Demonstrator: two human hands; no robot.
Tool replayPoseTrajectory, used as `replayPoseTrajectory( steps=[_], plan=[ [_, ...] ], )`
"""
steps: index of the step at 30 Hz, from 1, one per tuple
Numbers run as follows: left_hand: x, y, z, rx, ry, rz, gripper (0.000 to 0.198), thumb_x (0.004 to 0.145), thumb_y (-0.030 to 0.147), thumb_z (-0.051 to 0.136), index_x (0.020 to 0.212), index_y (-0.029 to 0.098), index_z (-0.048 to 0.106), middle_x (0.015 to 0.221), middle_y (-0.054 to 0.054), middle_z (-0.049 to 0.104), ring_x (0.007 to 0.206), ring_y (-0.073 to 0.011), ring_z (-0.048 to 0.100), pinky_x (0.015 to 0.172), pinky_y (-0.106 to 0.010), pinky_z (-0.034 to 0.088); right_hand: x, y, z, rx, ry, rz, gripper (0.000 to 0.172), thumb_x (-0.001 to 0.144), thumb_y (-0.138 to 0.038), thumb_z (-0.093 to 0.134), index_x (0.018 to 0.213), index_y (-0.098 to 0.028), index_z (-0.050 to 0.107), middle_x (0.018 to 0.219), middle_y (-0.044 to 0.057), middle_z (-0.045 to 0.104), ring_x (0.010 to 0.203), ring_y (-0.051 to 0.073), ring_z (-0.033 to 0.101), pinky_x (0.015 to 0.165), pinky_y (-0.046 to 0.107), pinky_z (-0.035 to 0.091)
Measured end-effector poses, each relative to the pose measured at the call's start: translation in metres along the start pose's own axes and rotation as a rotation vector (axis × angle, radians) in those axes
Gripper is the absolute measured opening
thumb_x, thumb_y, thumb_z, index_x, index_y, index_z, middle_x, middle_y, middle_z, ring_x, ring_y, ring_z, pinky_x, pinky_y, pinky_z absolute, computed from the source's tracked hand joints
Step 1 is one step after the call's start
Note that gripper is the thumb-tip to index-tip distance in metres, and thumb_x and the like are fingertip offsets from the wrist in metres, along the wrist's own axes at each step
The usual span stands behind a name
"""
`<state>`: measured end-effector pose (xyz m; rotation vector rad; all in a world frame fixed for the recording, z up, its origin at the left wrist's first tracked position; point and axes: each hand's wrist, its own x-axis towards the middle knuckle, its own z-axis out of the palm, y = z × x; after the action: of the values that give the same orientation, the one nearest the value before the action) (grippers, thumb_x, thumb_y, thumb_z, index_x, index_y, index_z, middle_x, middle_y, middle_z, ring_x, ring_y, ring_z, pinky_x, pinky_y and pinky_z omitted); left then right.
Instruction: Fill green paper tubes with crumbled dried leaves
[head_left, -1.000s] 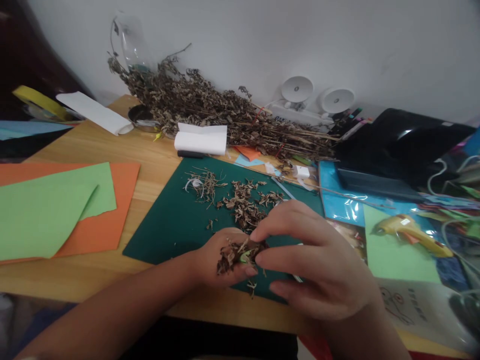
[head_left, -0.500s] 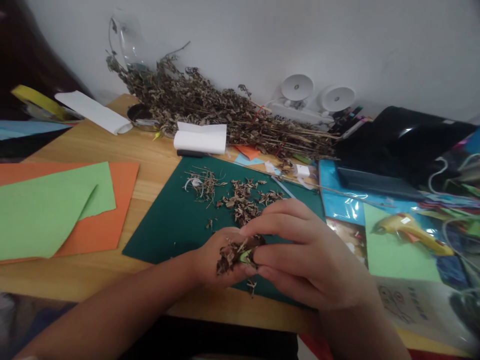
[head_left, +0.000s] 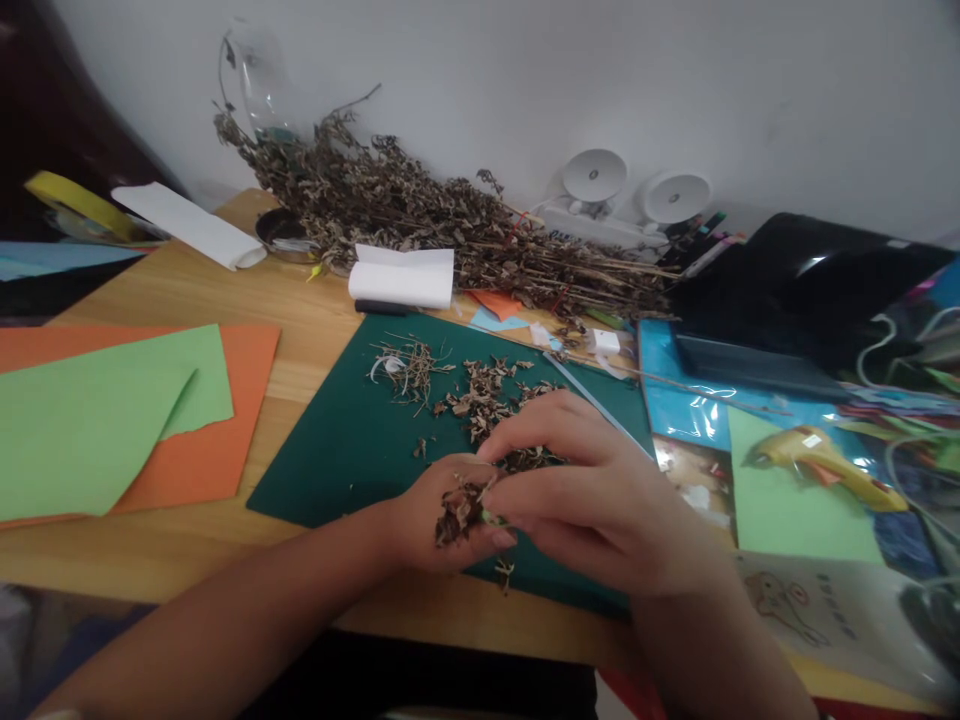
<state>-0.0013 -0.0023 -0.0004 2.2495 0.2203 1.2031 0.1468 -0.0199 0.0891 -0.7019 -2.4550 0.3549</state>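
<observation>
My left hand [head_left: 431,515] is cupped around a clump of dry brown leaves [head_left: 456,512], low over the green cutting mat [head_left: 315,450]. A small light-green piece shows among these leaves, mostly covered. Over the same palm reaches my right hand [head_left: 592,500], its fingers bent down and touching the clump; the fingertips are partly hidden, so what they pinch is unclear. Just beyond the hands lies a heap of crumbled leaves [head_left: 484,390] on the mat. To its left is a small pile of thin stems [head_left: 412,370].
Bundled dried plants [head_left: 420,200] lie along the wall. A white paper roll [head_left: 401,277] stands behind the mat. Green paper [head_left: 82,420] over orange paper [head_left: 236,440] is at left. At right are a yellow glue gun [head_left: 825,465], a laptop [head_left: 795,290] and cables.
My right hand has shifted slightly left and its fingers have curled further over the leaves in my left palm. Less of the light-green piece shows. My left hand stays nearly still.
</observation>
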Motion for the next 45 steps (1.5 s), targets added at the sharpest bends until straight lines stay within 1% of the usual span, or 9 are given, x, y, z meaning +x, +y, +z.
replayPoseTrajectory(
  steps=[8,13,21,25,30,35,37,41,45],
  plan=[
    [-0.004,-0.005,0.002,-0.028,-0.057,-0.050,0.030,0.083,0.038,0.027,0.068,0.016,0.042,0.060,-0.002,0.047,0.056,-0.0117,0.045,0.055,-0.024,0.038,-0.002,-0.002,-0.006,0.011,-0.003,0.013,0.013,0.070,-0.009,0.047,0.072,-0.017,0.056,0.090,0.004,0.055,0.081,0.012,0.048,0.075,0.030,0.038],
    [-0.006,-0.006,0.004,-0.101,-0.064,-0.086,0.027,0.081,0.037,0.031,0.067,0.017,0.039,0.059,0.000,0.044,0.054,-0.0105,0.043,0.051,-0.022,0.035,-0.002,-0.003,-0.010,-0.031,-0.032,0.020,0.011,0.072,-0.011,0.047,0.070,-0.016,0.057,0.091,0.004,0.054,0.081,0.013,0.048,0.074,0.030,0.039],
    [-0.009,-0.008,0.006,-0.157,-0.113,-0.130,0.027,0.081,0.040,0.032,0.068,0.017,0.039,0.059,-0.001,0.044,0.057,-0.0117,0.044,0.055,-0.024,0.036,0.000,-0.008,-0.003,0.067,0.007,0.151,0.008,0.073,-0.010,0.051,0.076,-0.017,0.052,0.075,0.001,0.053,0.073,0.009,0.049,0.065,0.021,0.041],
    [-0.009,-0.008,0.006,-0.160,-0.095,-0.115,0.027,0.080,0.040,0.035,0.065,0.017,0.036,0.057,0.001,0.041,0.055,-0.0106,0.043,0.053,-0.022,0.036,0.000,-0.009,0.002,0.107,0.027,0.207,0.007,0.073,-0.012,0.052,0.076,-0.018,0.048,0.070,-0.001,0.054,0.069,0.009,0.048,0.063,0.020,0.040],
    [-0.009,-0.007,0.006,-0.124,-0.128,-0.109,0.033,0.081,0.044,0.029,0.067,0.016,0.041,0.060,-0.002,0.047,0.061,-0.0130,0.049,0.061,-0.025,0.041,0.001,-0.010,-0.002,0.086,-0.017,0.157,0.006,0.076,-0.015,0.051,0.070,-0.017,0.051,0.068,-0.001,0.054,0.068,0.008,0.048,0.065,0.021,0.039],
    [-0.010,-0.009,0.007,-0.061,-0.237,-0.156,0.040,0.082,0.048,0.022,0.069,0.016,0.044,0.064,-0.003,0.050,0.065,-0.0141,0.051,0.065,-0.026,0.042,0.001,-0.009,-0.008,0.056,-0.050,0.109,0.009,0.076,-0.017,0.050,0.069,-0.016,0.055,0.073,0.001,0.053,0.068,0.008,0.047,0.064,0.022,0.038],
    [-0.010,-0.008,0.006,-0.059,-0.241,-0.165,0.041,0.082,0.048,0.022,0.069,0.016,0.043,0.063,-0.003,0.049,0.065,-0.0138,0.051,0.064,-0.025,0.042,0.000,-0.008,-0.009,0.043,-0.057,0.089,0.010,0.077,-0.019,0.050,0.070,-0.015,0.056,0.076,0.002,0.054,0.070,0.009,0.047,0.067,0.024,0.038],
    [-0.009,-0.006,0.005,-0.082,-0.137,-0.121,0.038,0.083,0.046,0.024,0.069,0.016,0.043,0.063,-0.002,0.049,0.059,-0.0119,0.049,0.057,-0.023,0.041,-0.001,-0.008,-0.011,0.026,-0.116,0.072,0.014,0.078,-0.024,0.048,0.073,-0.016,0.059,0.092,0.005,0.055,0.081,0.013,0.049,0.077,0.030,0.037],
    [-0.008,-0.005,0.003,0.033,-0.082,-0.040,0.035,0.084,0.042,0.024,0.069,0.017,0.044,0.064,-0.003,0.050,0.063,-0.0133,0.049,0.061,-0.026,0.041,0.001,-0.009,-0.010,0.028,-0.169,0.050,0.019,0.079,-0.031,0.046,0.077,-0.018,0.059,0.103,0.006,0.054,0.091,0.015,0.049,0.082,0.032,0.036]
  ],
)
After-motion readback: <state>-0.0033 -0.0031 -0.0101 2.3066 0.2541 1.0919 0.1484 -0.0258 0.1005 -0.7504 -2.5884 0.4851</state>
